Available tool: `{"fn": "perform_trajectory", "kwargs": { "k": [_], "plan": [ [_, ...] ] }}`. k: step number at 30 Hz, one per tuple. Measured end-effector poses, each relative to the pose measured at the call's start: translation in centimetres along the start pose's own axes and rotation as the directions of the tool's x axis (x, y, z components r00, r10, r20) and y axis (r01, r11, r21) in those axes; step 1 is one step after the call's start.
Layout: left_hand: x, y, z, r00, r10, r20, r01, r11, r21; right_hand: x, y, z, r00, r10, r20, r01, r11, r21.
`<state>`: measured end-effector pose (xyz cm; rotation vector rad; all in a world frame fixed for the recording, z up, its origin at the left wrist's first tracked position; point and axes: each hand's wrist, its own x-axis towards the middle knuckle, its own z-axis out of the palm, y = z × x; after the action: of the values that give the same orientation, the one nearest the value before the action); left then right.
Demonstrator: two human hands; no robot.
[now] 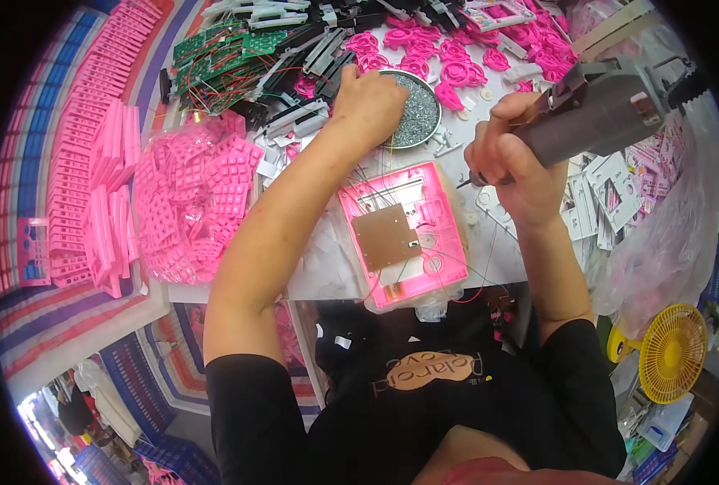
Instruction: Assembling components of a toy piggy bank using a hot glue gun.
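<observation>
We wore a black shirt (pixel 359 436), its short sleeves (pixel 254 396) ending well behind our left hand (pixel 369 105) and right hand (pixel 511 153); forearms (pixel 283 222) were bare. Behind the grip, our chest bore a tan print (pixel 436 368) with dark lettering (pixel 400 383) and a yellow dot (pixel 489 377).

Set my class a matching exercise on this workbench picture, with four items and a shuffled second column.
Column one:
1. left hand
2. right hand
3. brown board
4. fan

Column two:
A. yellow
B. gripping the dark handheld tool
C. over the pink casing
D. at the round dish of small metal pieces

Pairs: 1-D, 2-B, 3-C, 4-A
</observation>
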<state>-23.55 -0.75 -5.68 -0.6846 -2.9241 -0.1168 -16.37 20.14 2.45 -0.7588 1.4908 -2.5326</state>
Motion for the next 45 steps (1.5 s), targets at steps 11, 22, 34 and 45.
{"fn": "perform_trajectory", "kwargs": {
  "k": [11,22,34,45],
  "plan": [
    [1.1,-0.5,-1.0,0.973,-0.169,-0.16,0.15,0.981,-0.126,-0.5,-0.5,1.3,0.999,0.032,0.003,-0.031,0.998,-0.061],
    [-17.5,10.2,-5.3,0.935,-0.241,-0.26,0.002,0.738,-0.675,-3.5,-1.0,5.4,0.982,-0.039,0.186,0.039,0.999,0.001],
    [-19.5,10.9,-6.6,0.843,-0.492,-0.217,0.148,0.6,-0.786,-3.5,-0.3,6.0,0.968,-0.101,0.231,0.054,0.978,0.201],
    [-20.0,11.0,-5.9,0.881,-0.407,-0.241,0.087,0.64,-0.764,-3.9,-1.0,8.0,0.976,0.031,0.215,-0.048,0.996,0.072]
  ]
}}
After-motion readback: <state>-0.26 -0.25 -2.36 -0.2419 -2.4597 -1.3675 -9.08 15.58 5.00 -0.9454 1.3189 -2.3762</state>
